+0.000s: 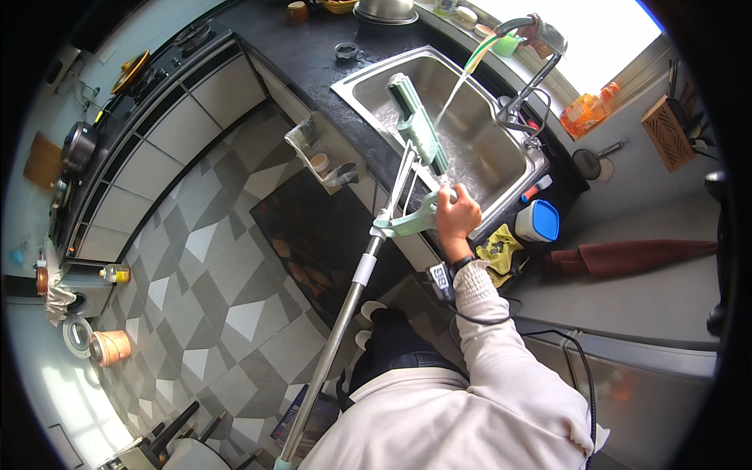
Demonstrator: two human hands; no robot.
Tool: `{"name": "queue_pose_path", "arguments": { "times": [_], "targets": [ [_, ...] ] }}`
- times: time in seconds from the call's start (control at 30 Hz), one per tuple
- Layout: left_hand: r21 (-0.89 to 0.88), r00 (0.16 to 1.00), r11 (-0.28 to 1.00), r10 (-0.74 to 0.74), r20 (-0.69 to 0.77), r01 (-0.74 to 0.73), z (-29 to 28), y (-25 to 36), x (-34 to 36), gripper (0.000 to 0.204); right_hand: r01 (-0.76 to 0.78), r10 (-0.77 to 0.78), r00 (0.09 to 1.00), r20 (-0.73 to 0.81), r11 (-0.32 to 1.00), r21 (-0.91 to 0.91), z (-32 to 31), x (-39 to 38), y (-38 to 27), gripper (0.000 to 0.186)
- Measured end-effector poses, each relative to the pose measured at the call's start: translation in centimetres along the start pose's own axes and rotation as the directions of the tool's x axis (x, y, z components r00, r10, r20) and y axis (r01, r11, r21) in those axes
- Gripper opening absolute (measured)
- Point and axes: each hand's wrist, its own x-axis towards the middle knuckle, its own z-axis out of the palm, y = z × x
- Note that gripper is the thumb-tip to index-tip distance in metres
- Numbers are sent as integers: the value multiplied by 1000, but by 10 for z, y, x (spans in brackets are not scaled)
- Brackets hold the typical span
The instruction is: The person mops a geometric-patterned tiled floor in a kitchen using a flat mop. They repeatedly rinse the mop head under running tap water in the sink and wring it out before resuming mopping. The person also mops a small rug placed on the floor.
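A sponge mop with a silver pole (345,321) slants up from the bottom edge to the sink. Its pale green head (423,131) hangs over the near-left side of the steel sink (513,188), tilted, with a dark strip along it. My right hand (458,218) is closed around the end of the mop's pale green lever (411,223), just above the sink's front edge. From the tap (533,82) a stream of water falls into the basin beside the mop head. My left hand does not show.
A clear bin (325,153) hangs on the counter front, left of the mop. Right of the sink stand a blue-lidded tub (538,222) and a yellow cloth (501,252). An orange pouch (587,111) rests by the window. A dark mat (313,227) covers the floor.
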Motion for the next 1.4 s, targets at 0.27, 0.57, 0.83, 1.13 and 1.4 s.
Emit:
{"name": "queue_pose_path", "arguments": {
  "times": [0.27, 0.57, 0.83, 1.13, 1.4],
  "targets": [
    [-4, 1000, 1000, -1, 20, 1, 5, 2, 0, 38, 116, -117, 993, 20, 992, 47, 105, 50, 30, 38],
    [-26, 998, 999, -33, 59, 34, 32, -13, -11, 40, -122, 110, 934, 340, 992, 16, 128, 9, 21, 65],
    [55, 998, 997, -46, -31, 47, 15, -10, -12, 39, -254, 169, 878, 449, 958, 135, 108, 39, 28, 51],
    [114, 981, 993, 57, -183, -36, -20, 7, 14, 28, -496, 309, 803, 511, 820, 284, 124, 75, 59, 36],
    [134, 984, 991, 28, -178, -3, -42, 10, 5, 28, -676, 512, 725, 460, 656, 336, 130, 68, 96, 29]
  ]
}}
